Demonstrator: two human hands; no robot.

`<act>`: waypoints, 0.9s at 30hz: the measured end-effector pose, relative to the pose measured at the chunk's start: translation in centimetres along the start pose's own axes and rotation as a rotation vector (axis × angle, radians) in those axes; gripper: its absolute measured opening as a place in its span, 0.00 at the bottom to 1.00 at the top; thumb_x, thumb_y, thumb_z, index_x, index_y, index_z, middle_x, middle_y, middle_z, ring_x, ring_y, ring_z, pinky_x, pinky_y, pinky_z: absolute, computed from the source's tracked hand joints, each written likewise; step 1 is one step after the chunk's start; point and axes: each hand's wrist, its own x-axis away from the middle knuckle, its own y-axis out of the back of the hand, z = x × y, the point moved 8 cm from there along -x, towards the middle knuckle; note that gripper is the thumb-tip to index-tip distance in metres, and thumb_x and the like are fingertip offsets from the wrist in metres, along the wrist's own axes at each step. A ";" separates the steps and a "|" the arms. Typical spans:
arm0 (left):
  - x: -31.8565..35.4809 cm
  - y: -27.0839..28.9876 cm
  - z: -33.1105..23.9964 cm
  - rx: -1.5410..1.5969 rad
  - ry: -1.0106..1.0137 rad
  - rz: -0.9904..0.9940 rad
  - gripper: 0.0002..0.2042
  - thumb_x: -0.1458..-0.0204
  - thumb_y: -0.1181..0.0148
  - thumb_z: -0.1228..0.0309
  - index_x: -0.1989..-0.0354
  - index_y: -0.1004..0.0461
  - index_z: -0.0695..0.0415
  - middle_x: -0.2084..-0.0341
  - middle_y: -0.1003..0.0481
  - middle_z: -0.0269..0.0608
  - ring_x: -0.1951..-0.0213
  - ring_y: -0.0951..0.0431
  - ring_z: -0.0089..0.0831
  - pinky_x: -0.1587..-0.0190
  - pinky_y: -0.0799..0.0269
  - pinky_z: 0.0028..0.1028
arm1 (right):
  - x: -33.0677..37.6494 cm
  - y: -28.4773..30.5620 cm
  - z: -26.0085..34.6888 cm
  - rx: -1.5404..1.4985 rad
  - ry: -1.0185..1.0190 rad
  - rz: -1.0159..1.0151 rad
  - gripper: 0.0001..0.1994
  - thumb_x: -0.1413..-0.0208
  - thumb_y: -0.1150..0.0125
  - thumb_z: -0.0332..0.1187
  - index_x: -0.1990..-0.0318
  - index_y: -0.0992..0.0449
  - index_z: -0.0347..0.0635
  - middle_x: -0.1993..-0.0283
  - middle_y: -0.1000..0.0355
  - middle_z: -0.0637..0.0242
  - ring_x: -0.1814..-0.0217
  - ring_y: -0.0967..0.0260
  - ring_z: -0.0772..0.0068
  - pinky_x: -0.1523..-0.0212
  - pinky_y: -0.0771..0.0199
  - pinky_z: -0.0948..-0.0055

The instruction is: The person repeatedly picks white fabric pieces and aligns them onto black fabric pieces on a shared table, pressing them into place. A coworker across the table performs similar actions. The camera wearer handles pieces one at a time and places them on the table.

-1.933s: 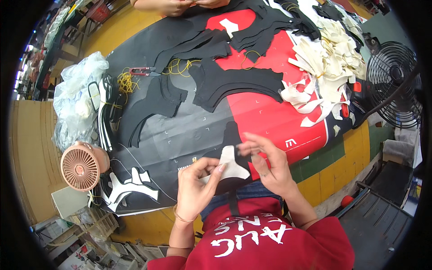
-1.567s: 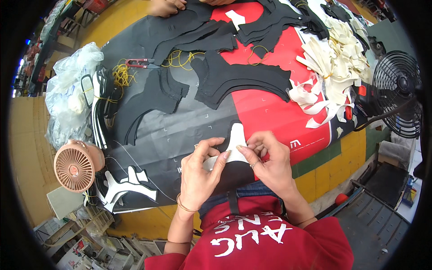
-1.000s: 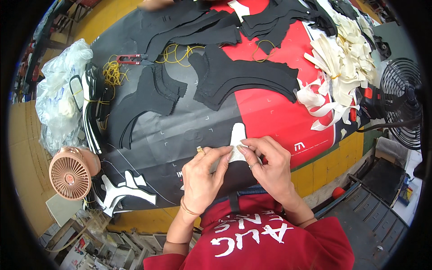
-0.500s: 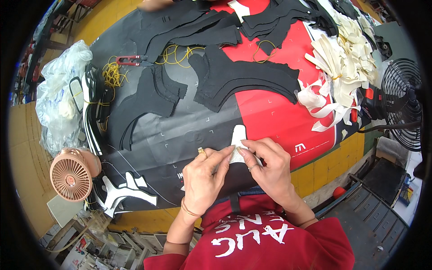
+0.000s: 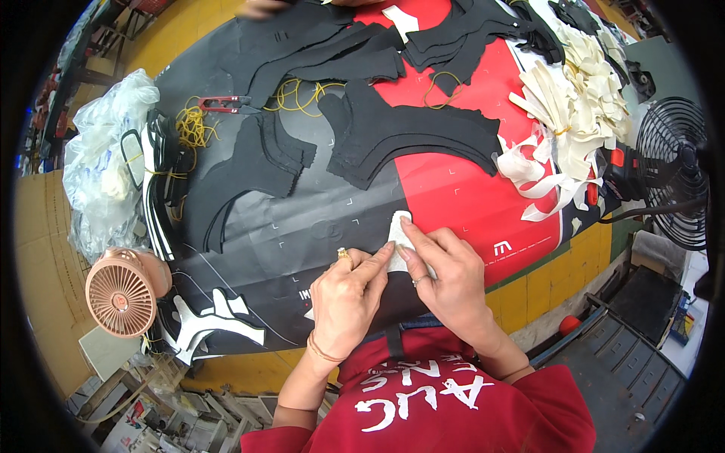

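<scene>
Near the front edge of the table, both hands hold a small white fabric piece. My left hand, with a ring, pinches its left edge between thumb and forefinger. On the other side, my right hand lays its forefinger along the upper right edge, its thumb lower down by the left fingertips. The piece's rounded far end points away from me; its lower part is hidden behind my fingers. Beyond my hands lie stacks of curved black fabric pieces.
White cut shapes lie front left beside a pink fan. Red thread snips, yellow ties and plastic bags are farther left. Cream strips and a black fan stand right. Another person's hand shows at the far edge.
My right forefinger has moved up the white fabric piece toward its far end, which now shows less of its right side. The other person's hand at the far edge has shifted slightly.
</scene>
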 end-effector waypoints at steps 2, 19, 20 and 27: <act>0.0 0.0 0.0 -0.012 -0.005 -0.003 0.14 0.50 0.33 0.77 0.54 0.17 0.55 0.76 0.27 0.37 0.77 0.25 0.36 0.71 0.28 0.33 | -0.1 -0.4 0.3 0.079 -0.010 0.044 0.19 0.45 0.32 0.30 0.45 0.20 0.43 0.73 0.33 0.65 0.76 0.33 0.64 0.72 0.32 0.65; 0.2 -0.3 -0.5 -0.102 -0.050 -0.014 0.15 0.51 0.29 0.70 0.54 0.17 0.56 0.76 0.27 0.35 0.76 0.25 0.34 0.72 0.29 0.31 | 2.0 1.9 -1.4 -0.048 -0.189 0.104 0.26 0.43 0.33 0.28 0.37 0.32 0.38 0.78 0.31 0.72 0.81 0.36 0.77 0.67 0.36 0.70; 0.2 -0.3 -0.5 -0.098 -0.046 -0.015 0.15 0.52 0.28 0.70 0.54 0.16 0.56 0.76 0.25 0.36 0.76 0.25 0.34 0.72 0.29 0.31 | 2.1 1.9 -1.5 -0.046 -0.192 0.095 0.26 0.43 0.34 0.27 0.37 0.32 0.38 0.78 0.31 0.71 0.81 0.37 0.77 0.67 0.36 0.70; 0.3 -0.4 -0.5 -0.110 -0.050 -0.044 0.15 0.53 0.27 0.70 0.55 0.16 0.54 0.76 0.25 0.34 0.78 0.26 0.32 0.74 0.30 0.30 | 2.3 1.5 -2.0 -0.055 -0.212 0.077 0.19 0.43 0.34 0.24 0.46 0.32 0.37 0.78 0.33 0.71 0.81 0.40 0.76 0.67 0.36 0.70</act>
